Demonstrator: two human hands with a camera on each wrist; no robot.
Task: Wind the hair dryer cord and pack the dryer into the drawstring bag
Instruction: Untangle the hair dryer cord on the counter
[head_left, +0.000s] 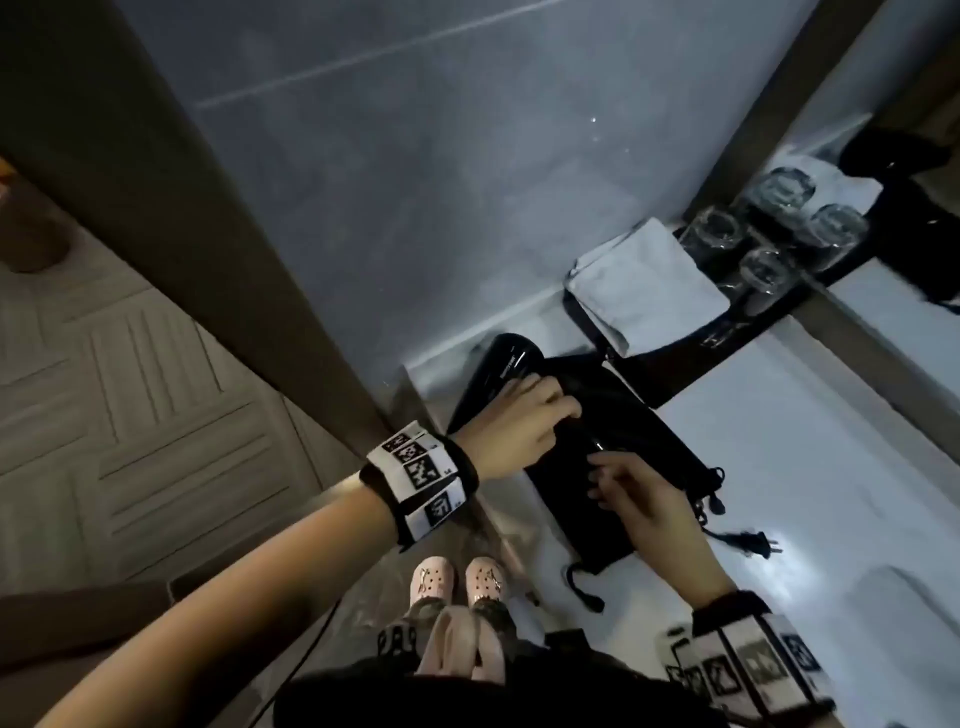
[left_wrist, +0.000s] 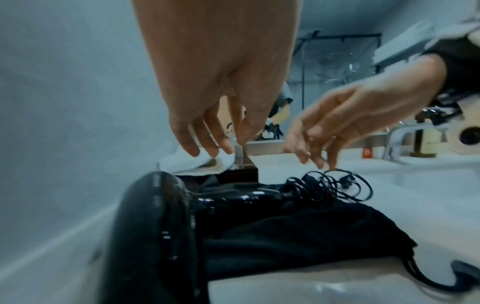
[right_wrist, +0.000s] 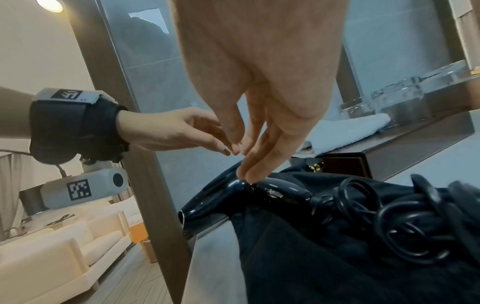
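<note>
Hair dryer (head_left: 519, 364) lying on the black drawstring bag (head_left: 623, 467) on a white counter (head_left: 831, 467).
Folded towel (head_left: 644, 286) and glasses (head_left: 769, 228) stand behind; left hand (head_left: 519, 426) and right hand (head_left: 644, 499) hover over it, fingers loose, gripping nothing, beside the coiled cord (left_wrist: 330, 185).

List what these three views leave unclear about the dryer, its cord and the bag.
- Hair dryer body: in the head view the left hand covers its middle.
- Dryer nozzle: cut off by the bottom edge in the left wrist view.
- Cord: how neatly it is coiled; blurred, black on the black bag.
- Bag opening: not visible in any view.
- Right hand: whether its fingers touch the dryer; motion blur.
</note>
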